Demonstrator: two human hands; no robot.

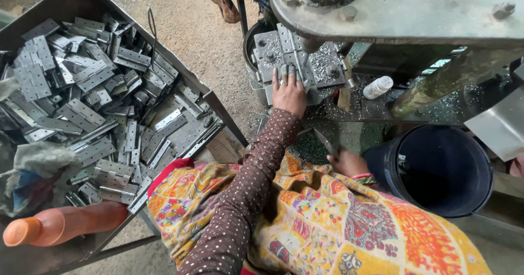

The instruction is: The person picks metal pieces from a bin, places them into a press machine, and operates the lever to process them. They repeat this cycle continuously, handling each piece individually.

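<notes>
My left hand (288, 92) reaches forward in a brown dotted sleeve and rests its fingers on a metal hinge (295, 59) lying on the press bed (322, 67) under the machine head. My right hand (348, 163) is low by my lap, closed on a thin flat metal piece (323, 139) that sticks up to the left. A bright patterned cloth covers my lap and hides most of the right wrist.
A metal tray (82, 2) on the left holds several loose hinges (98, 100). An orange bottle (60, 225) lies at its near corner. A dark bucket (436, 168) stands at right, a small white bottle (377, 87) beside the press. The machine's grey head (404, 7) overhangs the bed.
</notes>
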